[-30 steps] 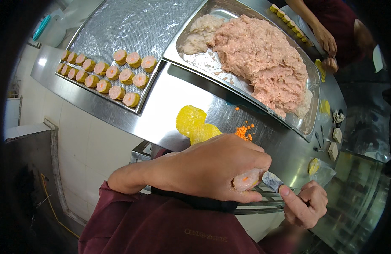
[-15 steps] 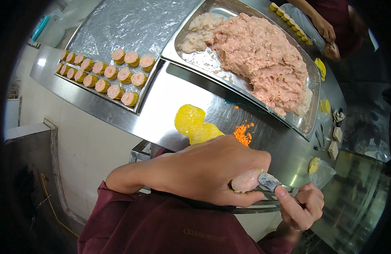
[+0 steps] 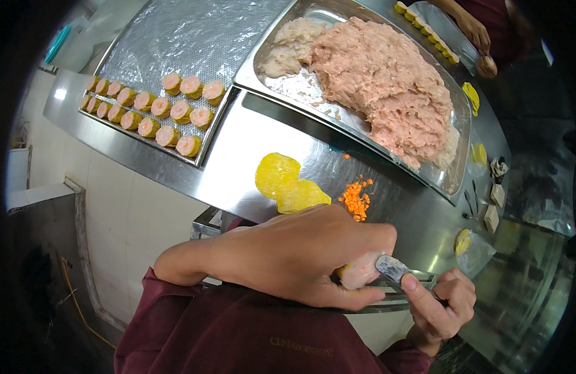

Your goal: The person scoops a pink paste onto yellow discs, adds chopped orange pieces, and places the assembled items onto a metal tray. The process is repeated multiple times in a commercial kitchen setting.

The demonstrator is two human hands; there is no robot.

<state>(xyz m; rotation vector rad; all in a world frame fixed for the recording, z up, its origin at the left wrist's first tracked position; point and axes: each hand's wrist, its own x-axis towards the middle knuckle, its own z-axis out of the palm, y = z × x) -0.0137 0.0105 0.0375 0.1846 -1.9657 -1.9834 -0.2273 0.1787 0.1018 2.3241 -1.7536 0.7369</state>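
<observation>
My left hand is curled around a dumpling with pale pink filling bulging from its open top; a little yellow wrapper shows beside it. My right hand grips a small metal spatula, whose smeared blade touches the filling at its edge. Just beyond my left hand, two overlapping round yellow wrappers lie on the steel table. Diced carrot is heaped next to them.
A deep steel pan of pink minced meat stands ahead. To its left, a film-lined tray holds rows of finished dumplings. At far right, another person's hand works beside a dumpling row. A bag of wrappers lies right.
The spatula blade has moved slightly left, further over the filling. The dumpling has turned a little in my left hand's grip.
</observation>
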